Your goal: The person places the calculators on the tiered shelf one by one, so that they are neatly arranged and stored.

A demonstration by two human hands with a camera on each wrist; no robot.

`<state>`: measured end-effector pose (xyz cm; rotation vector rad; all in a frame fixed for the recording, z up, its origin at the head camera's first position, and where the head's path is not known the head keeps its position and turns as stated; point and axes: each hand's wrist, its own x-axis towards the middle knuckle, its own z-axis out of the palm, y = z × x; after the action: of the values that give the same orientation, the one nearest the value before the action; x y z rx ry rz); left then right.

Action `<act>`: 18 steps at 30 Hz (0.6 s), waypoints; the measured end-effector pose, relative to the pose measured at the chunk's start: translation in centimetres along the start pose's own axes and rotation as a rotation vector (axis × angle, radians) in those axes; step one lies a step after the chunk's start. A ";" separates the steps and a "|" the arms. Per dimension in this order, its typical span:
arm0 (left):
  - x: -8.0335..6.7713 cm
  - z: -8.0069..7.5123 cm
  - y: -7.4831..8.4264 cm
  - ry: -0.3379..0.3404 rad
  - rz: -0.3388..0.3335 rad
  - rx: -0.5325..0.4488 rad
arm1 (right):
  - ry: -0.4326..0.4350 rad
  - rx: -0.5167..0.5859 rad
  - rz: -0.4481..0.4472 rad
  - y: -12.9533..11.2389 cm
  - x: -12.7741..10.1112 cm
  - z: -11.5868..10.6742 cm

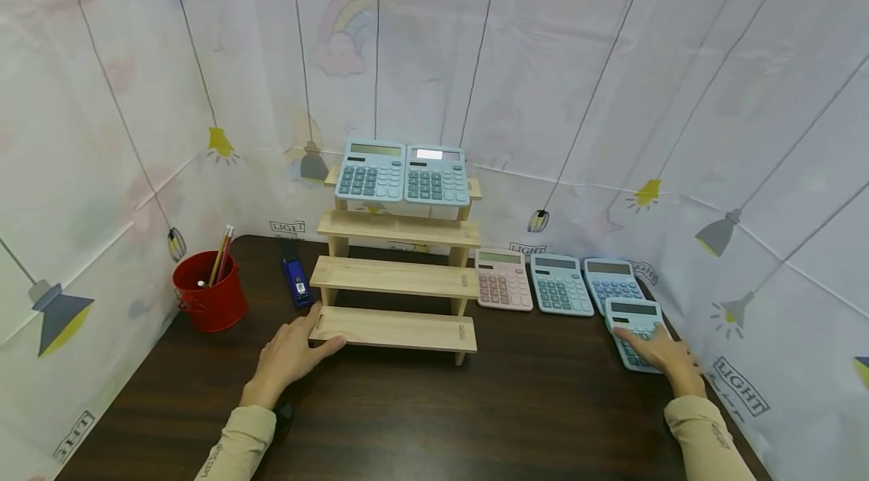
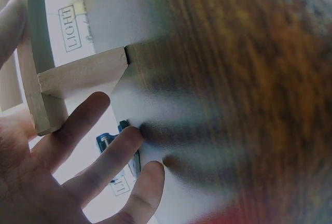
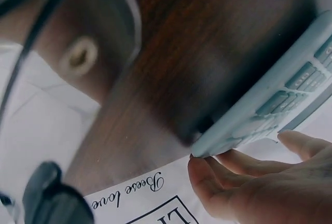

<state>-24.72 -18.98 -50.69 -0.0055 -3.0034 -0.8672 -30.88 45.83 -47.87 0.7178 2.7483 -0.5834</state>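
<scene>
My left hand (image 1: 317,330) rests against the left end of the bottom step of a four-step wooden shelf (image 1: 400,329). Its thumb lies on the step, and in the left wrist view the left hand (image 2: 104,130) has straight, spread fingers beside the shelf's corner (image 2: 78,76). At the right my right hand (image 1: 641,345) grips a light blue calculator (image 1: 634,315). In the right wrist view the fingertips (image 3: 199,167) sit under the edge of the tilted calculator (image 3: 290,89) and the thumb is above the keys. Two blue calculators (image 1: 371,172) (image 1: 437,176) lean on the top step.
A pink calculator (image 1: 502,280) and two blue ones (image 1: 560,285) (image 1: 611,279) lie in a row right of the shelf on the dark wooden table (image 1: 475,405). A blue stapler (image 1: 296,283) and a red bucket (image 1: 210,292) of pencils stand at the left. Patterned cloth walls surround the table.
</scene>
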 end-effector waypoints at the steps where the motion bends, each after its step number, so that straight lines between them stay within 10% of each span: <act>1: 0.0 0.0 0.0 -0.001 0.001 0.000 | -0.004 -0.002 -0.004 0.1 0.0 0.0; 18: 0.0 0.0 0.1 -0.006 -0.003 0.007 | -0.020 -0.031 0.007 -0.1 0.2 0.8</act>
<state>-24.69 -18.94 -50.65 -0.0033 -3.0122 -0.8588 -31.04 45.48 -48.58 0.7110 2.7291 -0.5429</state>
